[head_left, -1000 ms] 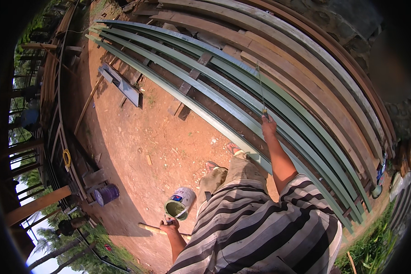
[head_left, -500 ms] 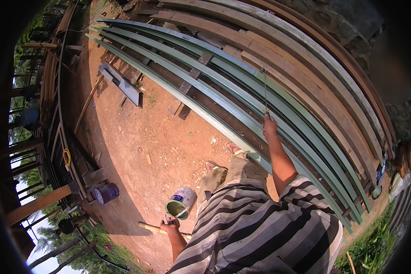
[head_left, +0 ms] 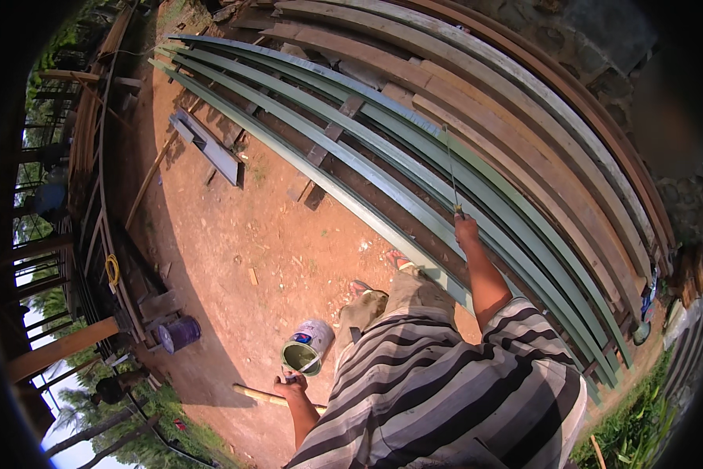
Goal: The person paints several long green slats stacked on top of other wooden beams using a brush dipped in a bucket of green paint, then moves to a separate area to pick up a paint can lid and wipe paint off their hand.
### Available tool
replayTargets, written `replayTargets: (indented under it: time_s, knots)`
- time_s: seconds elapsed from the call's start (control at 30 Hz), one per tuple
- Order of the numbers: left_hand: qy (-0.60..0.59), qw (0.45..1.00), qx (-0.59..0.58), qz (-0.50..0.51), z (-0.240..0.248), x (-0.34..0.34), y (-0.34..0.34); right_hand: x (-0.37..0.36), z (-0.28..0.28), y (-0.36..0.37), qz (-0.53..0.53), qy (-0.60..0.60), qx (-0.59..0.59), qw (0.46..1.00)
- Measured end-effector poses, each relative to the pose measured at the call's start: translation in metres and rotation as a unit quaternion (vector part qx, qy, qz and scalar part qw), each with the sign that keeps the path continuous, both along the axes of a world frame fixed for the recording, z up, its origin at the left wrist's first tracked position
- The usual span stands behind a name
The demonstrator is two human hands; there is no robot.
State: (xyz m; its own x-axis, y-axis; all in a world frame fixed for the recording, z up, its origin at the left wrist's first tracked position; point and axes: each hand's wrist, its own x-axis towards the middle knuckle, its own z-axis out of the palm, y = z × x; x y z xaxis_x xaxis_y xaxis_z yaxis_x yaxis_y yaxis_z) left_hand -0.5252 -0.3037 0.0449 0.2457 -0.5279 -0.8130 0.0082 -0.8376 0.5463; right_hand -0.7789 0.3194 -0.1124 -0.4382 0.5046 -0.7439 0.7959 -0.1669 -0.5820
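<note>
Outdoors, bucket [head_left: 312, 338] and thin-shafted tool [head_left: 451, 170].
Left hand [head_left: 290, 385] closed on bucket; right hand [head_left: 466, 227] closed around tool, over green beams [head_left: 351, 202].

Green beams [head_left: 523, 213], black-striped beige shirt [head_left: 445, 383], whitish pail [head_left: 320, 333], purple bucket [head_left: 179, 334], yellow coil [head_left: 113, 270]

Bucket [head_left: 315, 334] left, beams [head_left: 402, 193] right, planks [head_left: 539, 144] beyond
</note>
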Motion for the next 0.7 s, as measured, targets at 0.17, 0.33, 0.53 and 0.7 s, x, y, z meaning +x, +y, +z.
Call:
replayTargets:
  time_s: [0.17,0.33,0.53,0.7]
  knots:
    - [0.02,1.0,0.007,-0.018,-0.006,0.006,-0.007,-0.008,-0.006,0.012,-0.076,0.046,-0.082,0.993]
    - [0.039,0.999,0.019,-0.021,-0.01,0.013,-0.011,-0.004,-0.013,0.002,-0.134,0.112,-0.142,0.974]
    - [0.021,1.0,0.006,0.008,-0.011,0.012,-0.011,-0.002,0.019,-0.03,-0.28,0.216,-0.367,0.86]
    - [0.053,0.999,0.003,-0.002,-0.01,0.008,-0.012,0.01,0.045,-0.004,-0.153,0.138,-0.263,0.942]
